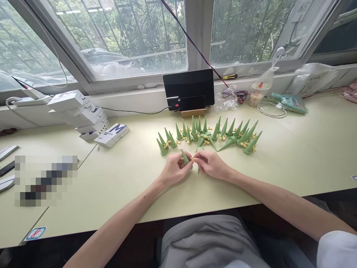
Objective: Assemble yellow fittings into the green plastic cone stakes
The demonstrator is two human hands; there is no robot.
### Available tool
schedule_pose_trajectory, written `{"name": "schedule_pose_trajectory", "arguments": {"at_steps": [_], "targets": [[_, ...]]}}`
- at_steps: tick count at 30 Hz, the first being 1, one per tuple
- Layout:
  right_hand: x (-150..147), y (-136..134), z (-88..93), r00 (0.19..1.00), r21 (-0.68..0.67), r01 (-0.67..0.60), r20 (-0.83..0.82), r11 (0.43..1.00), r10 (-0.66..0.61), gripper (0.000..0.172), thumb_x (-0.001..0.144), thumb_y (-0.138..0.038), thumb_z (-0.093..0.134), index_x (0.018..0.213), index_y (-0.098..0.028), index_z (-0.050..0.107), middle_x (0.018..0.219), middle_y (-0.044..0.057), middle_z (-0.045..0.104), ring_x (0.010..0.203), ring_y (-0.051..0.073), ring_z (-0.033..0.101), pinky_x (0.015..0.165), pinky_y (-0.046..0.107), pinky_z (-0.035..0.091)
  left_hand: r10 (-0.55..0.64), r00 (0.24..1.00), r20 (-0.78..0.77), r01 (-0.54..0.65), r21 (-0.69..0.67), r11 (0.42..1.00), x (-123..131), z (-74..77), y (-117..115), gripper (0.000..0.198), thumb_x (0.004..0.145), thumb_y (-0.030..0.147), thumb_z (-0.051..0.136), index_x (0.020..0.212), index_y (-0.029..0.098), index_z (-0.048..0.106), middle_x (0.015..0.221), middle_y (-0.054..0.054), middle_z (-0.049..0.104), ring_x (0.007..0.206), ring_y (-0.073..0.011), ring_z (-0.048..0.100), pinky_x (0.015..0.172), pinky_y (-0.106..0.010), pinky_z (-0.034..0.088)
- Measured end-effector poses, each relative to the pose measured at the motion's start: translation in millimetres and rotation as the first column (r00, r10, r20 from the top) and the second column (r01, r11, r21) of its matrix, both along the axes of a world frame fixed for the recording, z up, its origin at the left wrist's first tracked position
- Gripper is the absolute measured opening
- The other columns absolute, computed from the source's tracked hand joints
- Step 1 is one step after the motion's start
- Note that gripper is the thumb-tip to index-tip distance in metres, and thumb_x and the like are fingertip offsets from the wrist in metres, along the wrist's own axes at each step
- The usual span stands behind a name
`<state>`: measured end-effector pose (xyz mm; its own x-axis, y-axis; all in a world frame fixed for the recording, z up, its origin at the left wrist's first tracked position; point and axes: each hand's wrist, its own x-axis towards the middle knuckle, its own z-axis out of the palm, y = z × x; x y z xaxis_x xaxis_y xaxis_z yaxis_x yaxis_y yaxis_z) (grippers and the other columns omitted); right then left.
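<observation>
My left hand is closed round a green cone-shaped plastic spike, tip pointing up and away. My right hand pinches a small yellow piece at the spike's base, and another green part shows under its fingers. Both hands meet just above the pale green table. Behind them lies a row of several more green spikes with small yellow fittings among them, some upright, some lying on their sides.
A dark tablet and a phone stand on a wooden holder at the window sill. A pile of white boxes sits at the left. Plastic bags, a cup, white cable and a teal tool lie at the right.
</observation>
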<state>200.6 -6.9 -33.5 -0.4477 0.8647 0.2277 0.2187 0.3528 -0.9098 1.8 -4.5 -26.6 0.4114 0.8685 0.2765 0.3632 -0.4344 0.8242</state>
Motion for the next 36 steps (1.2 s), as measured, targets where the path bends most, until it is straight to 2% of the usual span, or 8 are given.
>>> {"name": "schedule_pose_trajectory", "arguments": {"at_steps": [8, 16, 23, 27, 36], "targets": [[1.8, 1.4, -1.8, 0.999, 0.019, -0.001, 0.046, 1.000, 0.000, 0.020, 0.099, -0.025, 0.050, 0.083, -0.018, 0.059, 0.048, -0.004, 0.054, 0.044, 0.014, 0.056, 0.052, 0.025, 0.045, -0.010, 0.999, -0.034, 0.010, 0.011, 1.000, -1.0, -1.9, -0.4, 0.015, 0.089, 0.030, 0.064, 0.091, 0.015, 0.064, 0.084, -0.004, 0.065, 0.053, -0.0062, 0.042, 0.048, -0.022, 0.035], [1.7, 2.5, -1.4, 0.997, 0.077, 0.000, 0.075, 0.997, -0.006, 0.025, 0.099, -0.028, 0.050, 0.080, -0.017, 0.060, 0.050, -0.004, 0.051, 0.045, 0.012, 0.051, 0.053, 0.025, 0.041, -0.022, 0.998, -0.061, 0.023, 0.016, 1.000, -0.8, -0.7, -0.5, 0.016, 0.089, 0.030, 0.063, 0.091, 0.014, 0.064, 0.077, -0.002, 0.062, 0.051, -0.0059, 0.038, 0.047, -0.022, 0.032], [0.6, 1.6, -3.6, 0.995, 0.091, 0.016, 0.097, 0.996, -0.025, 0.031, 0.101, -0.033, 0.049, 0.075, -0.018, 0.057, 0.052, -0.004, 0.047, 0.047, 0.012, 0.048, 0.051, 0.024, 0.038, -0.011, 0.992, -0.126, 0.027, 0.125, 0.992, 0.4, -4.0, -0.1, 0.012, 0.088, 0.026, 0.062, 0.091, 0.015, 0.065, 0.060, 0.004, 0.053, 0.048, -0.0065, 0.038, 0.047, -0.021, 0.032], [-0.4, 1.1, -3.1, 0.995, 0.103, 0.027, 0.094, 0.994, -0.037, 0.028, 0.100, -0.033, 0.050, 0.079, -0.017, 0.059, 0.057, -0.002, 0.052, 0.050, 0.012, 0.050, 0.053, 0.025, 0.039, -0.007, 0.990, -0.138, 0.032, 0.180, 0.983, 1.0, -3.6, 0.0, 0.008, 0.088, 0.022, 0.060, 0.090, 0.016, 0.065, 0.061, 0.004, 0.056, 0.048, -0.0068, 0.041, 0.049, -0.021, 0.035], [-0.6, -0.3, -1.4, 0.995, 0.095, 0.025, 0.092, 0.995, -0.034, 0.024, 0.100, -0.031, 0.052, 0.083, -0.017, 0.060, 0.059, -0.001, 0.056, 0.052, 0.013, 0.052, 0.054, 0.025, 0.040, -0.006, 0.990, -0.142, 0.032, 0.182, 0.983, 1.1, -3.6, -0.2, 0.006, 0.088, 0.022, 0.060, 0.087, 0.017, 0.063, 0.072, 0.001, 0.064, 0.048, -0.0061, 0.040, 0.048, -0.021, 0.036]]}}
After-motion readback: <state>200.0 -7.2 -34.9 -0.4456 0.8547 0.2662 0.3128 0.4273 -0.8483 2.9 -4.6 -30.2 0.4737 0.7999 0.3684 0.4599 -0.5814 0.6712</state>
